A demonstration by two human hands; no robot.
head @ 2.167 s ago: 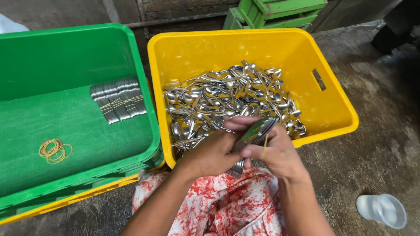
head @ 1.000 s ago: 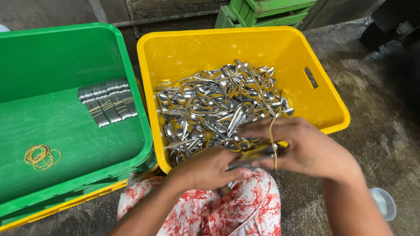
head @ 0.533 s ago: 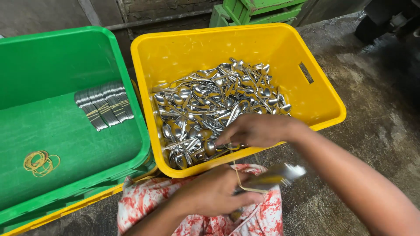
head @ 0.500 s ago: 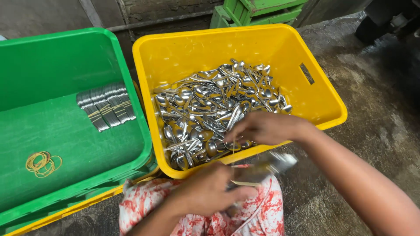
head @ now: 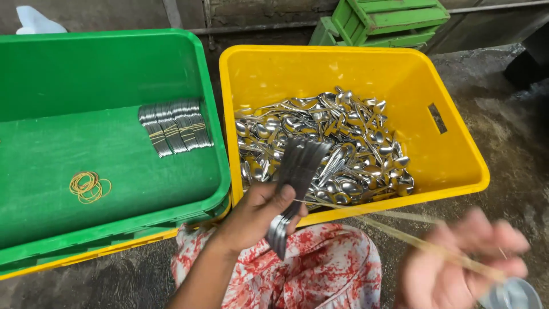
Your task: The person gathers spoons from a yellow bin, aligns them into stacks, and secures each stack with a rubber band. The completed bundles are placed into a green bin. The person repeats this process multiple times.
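Spoons [head: 297, 171] are sitting clamped in my left hand [head: 257, 214] over the yellow crate [head: 457, 154]; at 4 o'clock, my blurred right hand [head: 463, 266] is pinching a stretched rubber band [head: 389, 229].

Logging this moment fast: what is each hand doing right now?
Left hand: closed around a stack of spoons.
Right hand: blurred, pulling a stretched rubber band taut.

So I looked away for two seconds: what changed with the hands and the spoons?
The left hand now holds the spoon bundle alone, raised over the yellow crate; the right hand pulled away right, stretching a rubber band. Green crate's stacked bundles unchanged.
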